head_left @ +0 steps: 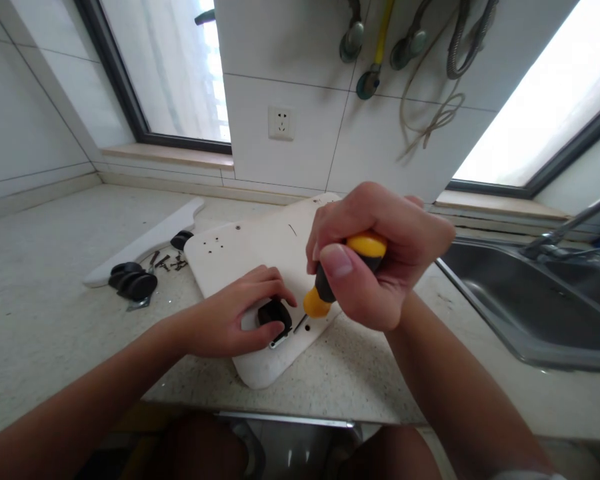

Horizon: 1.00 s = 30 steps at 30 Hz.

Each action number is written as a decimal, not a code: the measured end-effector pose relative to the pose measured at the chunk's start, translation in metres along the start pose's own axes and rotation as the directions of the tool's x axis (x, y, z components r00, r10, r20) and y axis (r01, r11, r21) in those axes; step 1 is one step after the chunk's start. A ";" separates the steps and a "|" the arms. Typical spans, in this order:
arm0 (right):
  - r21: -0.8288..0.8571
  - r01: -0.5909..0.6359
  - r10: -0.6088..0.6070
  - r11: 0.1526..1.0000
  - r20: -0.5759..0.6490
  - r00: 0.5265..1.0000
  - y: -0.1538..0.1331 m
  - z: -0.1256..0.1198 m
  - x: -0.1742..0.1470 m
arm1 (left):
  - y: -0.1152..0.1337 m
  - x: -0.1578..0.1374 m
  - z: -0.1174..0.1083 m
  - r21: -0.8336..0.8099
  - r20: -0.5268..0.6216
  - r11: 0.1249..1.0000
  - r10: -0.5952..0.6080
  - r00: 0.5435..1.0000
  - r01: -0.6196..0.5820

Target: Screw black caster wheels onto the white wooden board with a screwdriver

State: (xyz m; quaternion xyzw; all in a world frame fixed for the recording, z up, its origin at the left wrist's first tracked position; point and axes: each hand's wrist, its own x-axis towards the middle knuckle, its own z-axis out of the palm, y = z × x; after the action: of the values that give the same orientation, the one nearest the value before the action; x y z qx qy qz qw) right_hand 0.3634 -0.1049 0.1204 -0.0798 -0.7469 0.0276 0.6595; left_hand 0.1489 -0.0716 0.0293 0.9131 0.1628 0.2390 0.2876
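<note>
A white board [260,248] with small pre-drilled holes lies flat on the countertop. Near its front corner a black caster wheel [275,316] sits on a metal mounting plate. My left hand [245,310] is closed around that caster, thumb on the near side and fingers on the far side. In my right hand [380,260] is a yellow and black screwdriver [325,287], gripped in a fist. Its shaft slants down to the left, with the tip beside the caster's plate. Whether the tip sits in a screw I cannot tell.
Left of the board lie black casters [134,281], another caster [181,239], several loose screws [166,262] and a curved white panel [145,241]. A steel sink [530,300] is at the right. A socket [281,124] and pipe valves [368,81] are on the tiled wall.
</note>
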 end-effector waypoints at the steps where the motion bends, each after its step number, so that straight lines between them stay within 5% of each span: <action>1: 0.002 0.005 -0.005 1.000 -0.004 1.000 0.000 0.001 -0.004 | 0.001 0.001 -0.001 0.005 0.005 1.000 0.009 1.000 -0.009; 17: -0.098 0.063 -0.077 0.993 -0.148 0.986 0.013 0.005 -0.025 | 0.000 0.003 -0.004 -0.022 0.050 0.999 0.047 0.998 -0.046; 25: -0.178 0.029 -0.047 0.984 -0.093 0.995 0.013 -0.003 -0.027 | 0.000 0.004 -0.004 -0.014 0.058 0.999 0.046 0.997 -0.045; 30: -0.269 0.050 -0.029 0.962 0.084 0.996 0.011 -0.012 -0.026 | 0.002 0.004 -0.004 -0.015 0.067 1.000 0.009 0.998 -0.008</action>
State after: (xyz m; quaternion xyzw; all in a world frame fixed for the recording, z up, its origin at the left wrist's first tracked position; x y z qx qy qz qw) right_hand 0.3792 -0.0988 0.0950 -0.1533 -0.7705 -0.0849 0.6128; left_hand 0.1503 -0.0695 0.0350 0.9190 0.1473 0.2108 0.2987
